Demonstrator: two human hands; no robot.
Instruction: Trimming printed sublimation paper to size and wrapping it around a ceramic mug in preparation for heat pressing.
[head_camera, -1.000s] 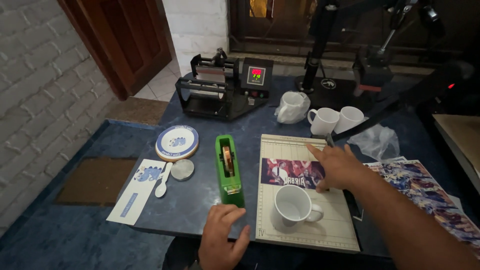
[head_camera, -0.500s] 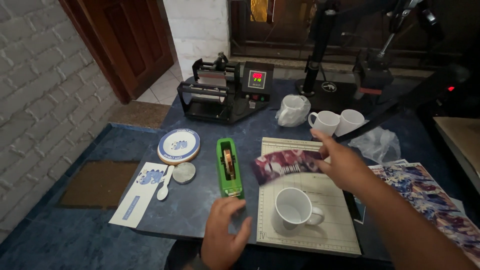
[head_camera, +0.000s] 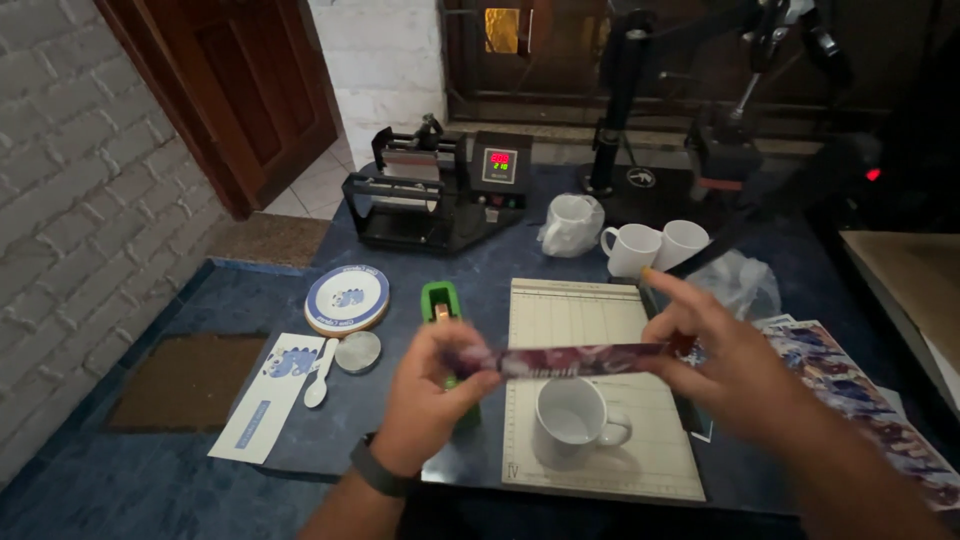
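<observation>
Blue table (head_camera: 400, 400) beside a white brick wall. Left hand (head_camera: 425, 395) and right hand (head_camera: 720, 360) each pinch one end of a printed paper strip (head_camera: 570, 360), held level in the air above a white mug (head_camera: 570, 420) standing on a cutting mat (head_camera: 590, 310).

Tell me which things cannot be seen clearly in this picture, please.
- Printed strip: head view, seen nearly edge-on and blurred, so its picture is unreadable.
- Green tape dispenser: mostly hidden behind the left hand.
- Printed sheets: partly covered by the right hand and forearm.
</observation>
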